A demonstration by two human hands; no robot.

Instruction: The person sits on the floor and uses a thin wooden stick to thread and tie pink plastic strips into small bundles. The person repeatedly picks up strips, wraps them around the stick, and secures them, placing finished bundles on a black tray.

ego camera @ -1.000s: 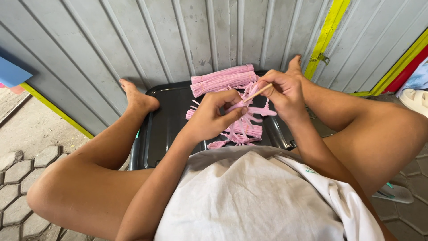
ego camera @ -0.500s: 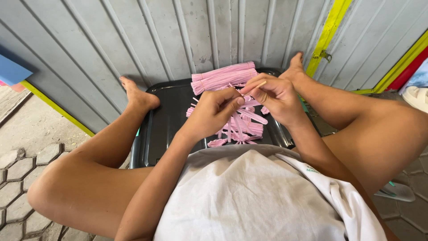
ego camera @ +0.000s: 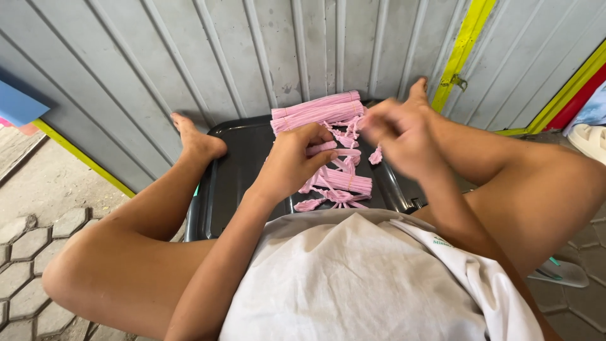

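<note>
I sit with my legs spread around a black tray (ego camera: 237, 170) on the ground. A stack of pink strips (ego camera: 315, 110) lies at its far edge, and loose pink pieces (ego camera: 341, 186) are scattered nearer me. My left hand (ego camera: 293, 161) hovers over the loose pieces with its fingers curled around a short pink strip (ego camera: 322, 148). My right hand (ego camera: 398, 136) is blurred by motion, just right of the left, fingers pinched on a small pink piece (ego camera: 377, 155) that dangles below it.
A grey corrugated metal wall (ego camera: 189, 57) with yellow trim (ego camera: 464, 44) rises right behind the tray. My bare feet (ego camera: 196, 142) rest against it. Hexagonal paving (ego camera: 25, 252) lies to the left, a sandal (ego camera: 562, 271) to the right.
My hands have come apart: the right one swung up and to the right, now blurred, while the left stayed over the loose pieces.
</note>
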